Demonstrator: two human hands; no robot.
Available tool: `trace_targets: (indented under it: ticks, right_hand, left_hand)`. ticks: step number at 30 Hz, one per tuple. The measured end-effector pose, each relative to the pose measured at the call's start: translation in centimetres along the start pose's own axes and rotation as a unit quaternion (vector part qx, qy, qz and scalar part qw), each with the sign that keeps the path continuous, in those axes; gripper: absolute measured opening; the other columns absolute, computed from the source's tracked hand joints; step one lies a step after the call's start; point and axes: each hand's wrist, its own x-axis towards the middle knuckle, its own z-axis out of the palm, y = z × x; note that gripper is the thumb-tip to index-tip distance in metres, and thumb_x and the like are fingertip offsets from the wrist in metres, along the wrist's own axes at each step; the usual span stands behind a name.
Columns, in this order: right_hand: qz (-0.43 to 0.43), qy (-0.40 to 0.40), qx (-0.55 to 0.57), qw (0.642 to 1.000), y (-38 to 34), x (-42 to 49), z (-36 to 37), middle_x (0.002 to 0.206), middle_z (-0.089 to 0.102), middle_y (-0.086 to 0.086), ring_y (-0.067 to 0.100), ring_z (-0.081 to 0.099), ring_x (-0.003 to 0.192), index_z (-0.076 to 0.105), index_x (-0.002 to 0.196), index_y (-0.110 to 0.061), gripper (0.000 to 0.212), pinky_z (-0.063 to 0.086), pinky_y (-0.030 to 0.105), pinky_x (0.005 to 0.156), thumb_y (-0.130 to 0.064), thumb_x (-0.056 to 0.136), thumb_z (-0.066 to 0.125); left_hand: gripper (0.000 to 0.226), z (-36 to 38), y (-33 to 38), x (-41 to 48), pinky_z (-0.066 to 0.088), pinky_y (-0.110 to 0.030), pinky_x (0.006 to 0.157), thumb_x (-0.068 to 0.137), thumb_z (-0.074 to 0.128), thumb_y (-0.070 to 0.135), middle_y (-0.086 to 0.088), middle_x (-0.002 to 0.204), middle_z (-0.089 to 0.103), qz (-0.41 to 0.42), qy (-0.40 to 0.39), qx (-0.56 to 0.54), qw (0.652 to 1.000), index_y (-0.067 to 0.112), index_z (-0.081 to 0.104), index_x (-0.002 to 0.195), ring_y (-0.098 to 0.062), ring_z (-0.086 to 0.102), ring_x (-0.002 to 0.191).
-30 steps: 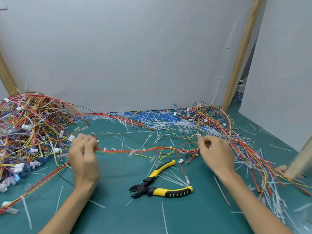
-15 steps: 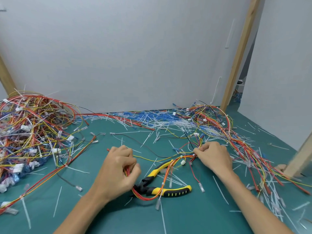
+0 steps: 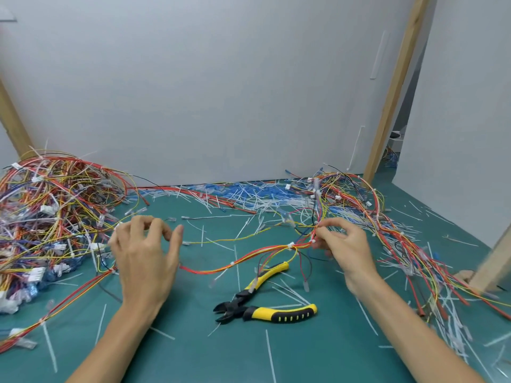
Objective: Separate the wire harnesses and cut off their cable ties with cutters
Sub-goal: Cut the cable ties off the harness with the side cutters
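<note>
A red, orange and yellow wire harness (image 3: 249, 258) with white cable ties lies across the middle of the green mat (image 3: 304, 355). My right hand (image 3: 345, 250) pinches its right end between thumb and fingertips. Its left end runs under my left hand (image 3: 146, 252), which hovers with loosely curled fingers and thumb spread, gripping nothing I can see. The yellow-and-black cutters (image 3: 265, 308) lie on the mat in front of and between both hands, jaws pointing left, untouched.
A big tangle of harnesses (image 3: 49, 217) fills the left side and another (image 3: 392, 217) trails down the right. Cut ties (image 3: 235, 194) litter the mat along the white wall. A wooden post (image 3: 392, 92) and a wooden block (image 3: 492, 266) stand at the right.
My left hand has let go of the bunched harness and lifted up and left, away from the cutters. The harness now lies stretched out; my right hand has risen slightly with its end.
</note>
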Motion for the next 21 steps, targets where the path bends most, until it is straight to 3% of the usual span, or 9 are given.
trace_targets:
  ticks: [2,7,13,15,18,21]
  right_hand:
    - [0.002,-0.016,0.094,0.995,-0.3,-0.9,1.0,0.071,0.075,0.001,0.015,0.075,0.069,0.063,0.097,-0.013,0.011,0.041,0.025,0.057,-0.004,0.091,0.065]
    - [-0.017,-0.084,0.206,0.975,-0.6,-3.3,3.0,0.082,0.073,0.006,0.03,0.076,0.088,0.056,0.102,-0.015,0.019,0.046,0.02,0.057,-0.001,0.093,0.064]
    - [-0.038,-0.124,0.219,0.967,-0.1,-5.1,4.6,0.085,0.067,0.012,0.033,0.075,0.096,0.05,0.108,-0.014,0.027,0.046,0.035,0.078,0.0,0.092,0.066]
    - [-0.039,-0.131,0.226,0.964,-0.1,-5.2,4.6,0.085,0.063,0.011,0.034,0.074,0.096,0.048,0.108,-0.015,0.028,0.046,0.038,0.082,0.002,0.093,0.064]
    - [-0.028,-0.155,0.229,0.961,0.0,-5.2,4.6,0.089,0.057,0.012,0.035,0.074,0.095,0.048,0.102,-0.016,0.027,0.05,0.029,0.08,0.007,0.093,0.061]
    - [-0.026,-0.176,0.225,0.958,0.2,-5.3,4.7,0.088,0.057,0.01,0.036,0.074,0.095,0.047,0.098,-0.015,0.028,0.051,0.027,0.081,0.011,0.093,0.058]
  left_hand:
    - [0.018,-0.2,0.5,0.0,0.035,-0.049,0.089,0.092,0.07,0.029,-0.008,0.104,0.053,-0.004,-0.002,-0.024,1.0,0.015,0.059,0.091,-0.035,0.047,0.102]
    - [0.016,-1.8,4.1,-0.3,0.037,-0.038,0.095,0.098,0.051,0.026,-0.001,0.111,0.052,0.068,-0.011,-0.174,0.982,0.013,0.057,0.105,-0.026,0.05,0.105]
    - [0.036,-2.6,8.0,-2.5,0.03,-0.023,0.111,0.102,0.042,0.043,0.013,0.133,0.051,0.057,-0.191,-0.261,0.945,0.024,0.058,0.127,-0.003,0.044,0.131]
    - [0.031,-2.4,8.0,-2.5,0.033,-0.019,0.107,0.102,0.046,0.044,0.02,0.126,0.059,0.024,-0.215,-0.277,0.936,0.028,0.058,0.127,0.003,0.049,0.124]
    - [0.017,-2.3,7.7,-2.1,0.042,-0.013,0.091,0.095,0.065,0.033,0.022,0.094,0.073,-0.048,-0.22,-0.327,0.918,0.03,0.065,0.112,0.006,0.064,0.101]
    - [0.006,-2.4,7.7,-1.8,0.048,-0.012,0.081,0.091,0.072,0.025,0.021,0.084,0.075,-0.078,-0.215,-0.371,0.9,0.027,0.075,0.096,0.002,0.07,0.087]
